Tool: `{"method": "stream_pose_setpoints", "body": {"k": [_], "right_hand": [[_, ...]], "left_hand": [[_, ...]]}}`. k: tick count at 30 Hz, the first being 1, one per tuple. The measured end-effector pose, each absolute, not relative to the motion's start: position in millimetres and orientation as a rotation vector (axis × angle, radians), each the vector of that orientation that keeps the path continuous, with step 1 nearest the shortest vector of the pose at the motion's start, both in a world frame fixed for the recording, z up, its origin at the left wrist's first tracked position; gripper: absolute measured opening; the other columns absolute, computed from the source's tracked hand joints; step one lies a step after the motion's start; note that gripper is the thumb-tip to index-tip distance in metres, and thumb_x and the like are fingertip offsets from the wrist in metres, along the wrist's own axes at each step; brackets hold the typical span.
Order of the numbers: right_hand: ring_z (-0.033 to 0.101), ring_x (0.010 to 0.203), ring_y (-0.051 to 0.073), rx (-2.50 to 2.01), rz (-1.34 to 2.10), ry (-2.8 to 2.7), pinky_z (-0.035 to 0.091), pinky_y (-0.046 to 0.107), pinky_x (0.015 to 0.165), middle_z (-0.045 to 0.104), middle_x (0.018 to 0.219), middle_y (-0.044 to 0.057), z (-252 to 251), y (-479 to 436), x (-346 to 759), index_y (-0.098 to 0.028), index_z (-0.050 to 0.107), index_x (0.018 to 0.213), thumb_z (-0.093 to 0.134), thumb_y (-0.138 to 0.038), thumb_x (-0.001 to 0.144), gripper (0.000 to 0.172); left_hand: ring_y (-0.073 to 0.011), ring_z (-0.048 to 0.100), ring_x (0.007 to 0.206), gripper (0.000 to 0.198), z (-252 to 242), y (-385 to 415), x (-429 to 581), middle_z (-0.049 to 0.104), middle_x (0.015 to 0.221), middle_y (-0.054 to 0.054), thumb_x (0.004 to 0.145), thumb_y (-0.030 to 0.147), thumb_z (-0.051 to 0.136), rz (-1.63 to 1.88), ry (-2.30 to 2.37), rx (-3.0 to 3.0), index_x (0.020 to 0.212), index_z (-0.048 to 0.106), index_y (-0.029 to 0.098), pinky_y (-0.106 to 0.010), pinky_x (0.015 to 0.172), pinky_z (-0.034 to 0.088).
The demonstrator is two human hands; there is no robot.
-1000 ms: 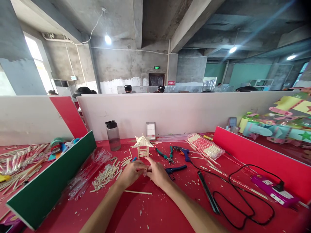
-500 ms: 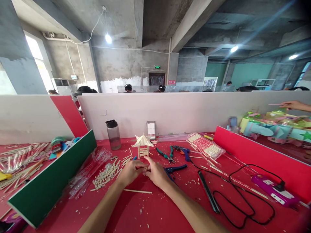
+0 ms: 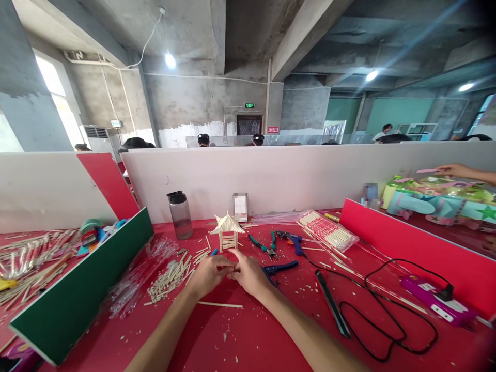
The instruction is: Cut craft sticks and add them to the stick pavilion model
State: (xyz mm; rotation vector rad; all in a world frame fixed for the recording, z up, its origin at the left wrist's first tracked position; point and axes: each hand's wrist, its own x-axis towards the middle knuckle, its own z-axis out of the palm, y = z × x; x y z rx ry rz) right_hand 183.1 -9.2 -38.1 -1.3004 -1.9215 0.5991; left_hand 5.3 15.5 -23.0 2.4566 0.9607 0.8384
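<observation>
My left hand (image 3: 211, 275) and my right hand (image 3: 248, 271) meet over the red table, fingertips pinched together. Whatever sits between the fingers is too small and covered to make out. Just beyond them stands a little pavilion (image 3: 228, 230) built of pale wooden sticks, with a pointed roof. A blue pen-like tip (image 3: 214, 252) shows behind my left hand. Cut stick pieces (image 3: 170, 279) lie heaped to the left. One longer stick (image 3: 220, 305) rests below my wrists. Beside my right hand is a dark blue handled cutter (image 3: 281, 267), partly hidden by the hand.
Green-handled pliers (image 3: 267, 247), a blue glue gun (image 3: 292, 242), a utility knife (image 3: 332, 304) and a purple power strip (image 3: 437, 299) with looped cable lie rightward. A bottle (image 3: 180, 216) and phone (image 3: 240, 206) stand behind. Green (image 3: 89, 289) and red (image 3: 418, 253) dividers flank. Another person's hand (image 3: 455, 170) is at far right.
My hands keep nearly the same pinched pose. The view has shifted slightly. At far right, the other person's hand has moved a little left with a pink strip.
</observation>
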Motion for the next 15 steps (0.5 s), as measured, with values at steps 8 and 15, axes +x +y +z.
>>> {"method": "stream_pose_setpoints", "body": {"k": [8,15], "right_hand": [[0.073,0.077,0.021,-1.208,0.832,-1.762,0.052,0.028,0.07,0.076,0.079,0.001,-44.0,-5.2,180.1,-0.02,0.046,0.137,0.071,-0.012,0.072,0.071],[0.072,0.076,0.021,-1.266,0.741,-1.799,0.05,0.024,0.065,0.075,0.076,0.002,-43.0,-4.8,181.4,-0.019,0.052,0.131,0.071,-0.014,0.074,0.06]], "left_hand": [[-0.014,0.066,0.072,0.021,-21.4,15.5,5.3,0.075,0.083,-0.004,0.089,0.021,0.057,0.829,0.961,2.445,0.089,0.078,0.021,-0.02,0.068,0.047],[-0.0157,0.067,0.085,0.028,-20.7,17.8,4.1,0.074,0.1,-0.007,0.089,0.013,0.053,0.863,0.891,2.595,0.099,0.077,0.023,-0.023,0.078,0.049]]}}
